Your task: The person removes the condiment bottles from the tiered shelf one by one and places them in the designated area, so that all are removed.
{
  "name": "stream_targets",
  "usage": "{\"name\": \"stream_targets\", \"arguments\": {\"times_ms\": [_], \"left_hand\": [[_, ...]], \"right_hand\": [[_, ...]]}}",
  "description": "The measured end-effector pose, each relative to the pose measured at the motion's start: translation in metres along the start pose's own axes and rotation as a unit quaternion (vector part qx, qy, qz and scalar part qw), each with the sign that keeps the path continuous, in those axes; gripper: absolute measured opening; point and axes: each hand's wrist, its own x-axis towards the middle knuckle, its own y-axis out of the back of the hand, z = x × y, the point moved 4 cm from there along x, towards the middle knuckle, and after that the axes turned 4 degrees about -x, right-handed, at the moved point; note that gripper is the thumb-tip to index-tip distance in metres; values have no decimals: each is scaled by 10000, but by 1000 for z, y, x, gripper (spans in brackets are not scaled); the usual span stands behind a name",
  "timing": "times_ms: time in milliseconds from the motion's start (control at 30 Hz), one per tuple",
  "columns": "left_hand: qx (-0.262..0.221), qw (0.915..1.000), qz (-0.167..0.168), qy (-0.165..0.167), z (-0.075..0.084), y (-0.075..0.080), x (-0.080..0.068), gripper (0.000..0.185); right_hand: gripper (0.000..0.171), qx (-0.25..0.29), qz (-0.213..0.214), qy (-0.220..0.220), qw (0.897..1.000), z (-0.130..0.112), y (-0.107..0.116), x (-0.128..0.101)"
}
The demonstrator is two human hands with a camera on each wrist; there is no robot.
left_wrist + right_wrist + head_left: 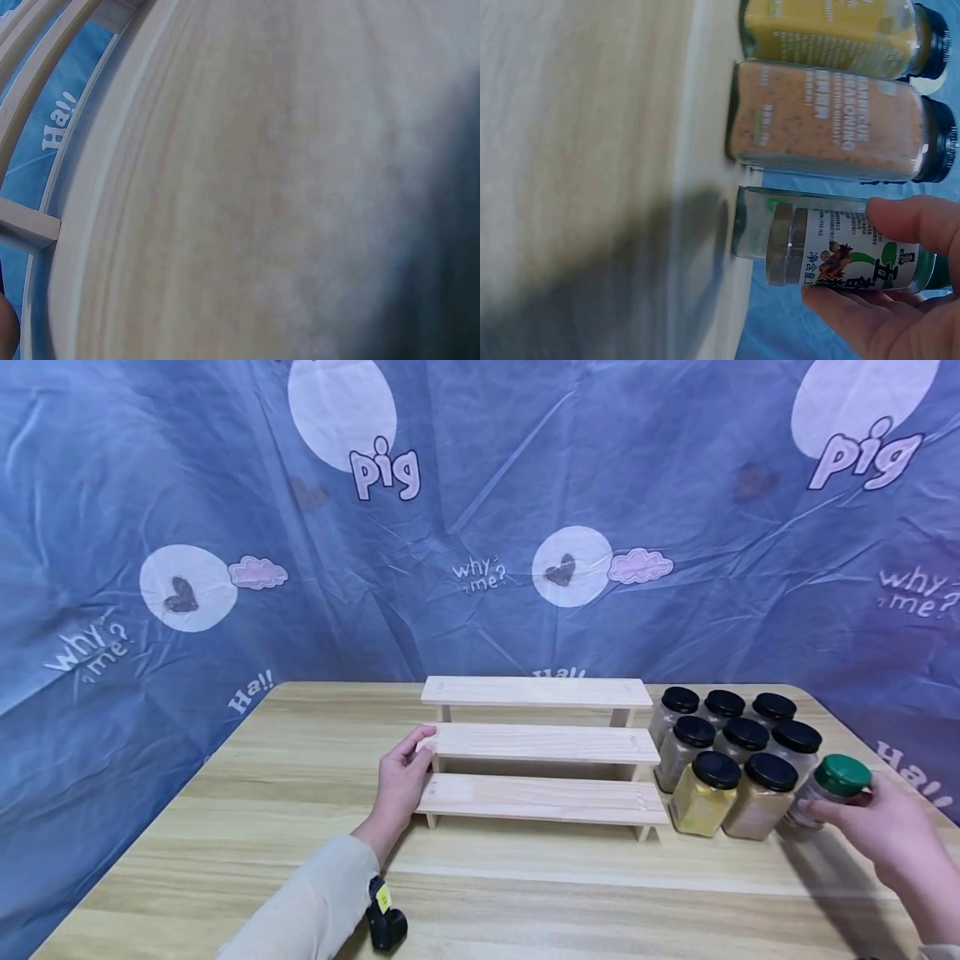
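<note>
Right hand (896,835) grip: holding green-lidded jar (831,789) | left hand (401,781) grip: relaxed, touching wooden rack (540,745)

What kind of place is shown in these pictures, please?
Probably a staged recording corner, not a real kitchen: a wooden table stands before a blue printed cloth backdrop, with only a stepped wooden rack and a group of spice jars on it.

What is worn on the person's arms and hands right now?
The left hand is bare, with no glove or ring in view. Its arm wears a cream long sleeve, and a small black device with a yellow label sits at the wrist. The right hand is bare too; its wrist is out of the picture.
</note>
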Motion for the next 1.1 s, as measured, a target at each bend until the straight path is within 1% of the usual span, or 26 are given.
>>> {"name": "stream_targets", "arguments": {"times_ms": [100,233,433,533,667,833,900,1000,1067,1100], "left_hand": [[-31,10000,-23,-6,0,0,0,28],[-5,10000,-53,-1,1,-1,0,29],[56,10000,-50,17,1,-1,0,29],[-10,10000,-42,29,0,-1,0,29],[-59,10000,-35,-6,0,-1,-1,29],[-66,10000,-48,-15,-1,-2,0,29],[-58,10000,-32,13,-1,-2,0,29],[-36,9999,-30,119,0,-1,0,29],[90,9997,-66,210,2,1,-1,29],[170,9995,-108,257,4,1,-2,29]], "right_hand": [[57,-11,-168,-161,9997,-7,-1,-6],[60,28,-332,-231,9992,-3,-6,-5],[60,-99,-350,-252,9990,2,-9,-3],[64,-15,-389,-384,9985,3,-11,-4],[67,54,-416,-446,9981,6,-13,-4],[63,6,-391,-345,9986,8,-12,-3],[64,-22,-387,-325,9987,7,-11,-3],[70,-153,-462,-387,9981,7,-10,-5],[76,-235,-584,-409,9972,14,-9,-4],[79,-267,-530,-311,9978,21,-9,-1]]}}
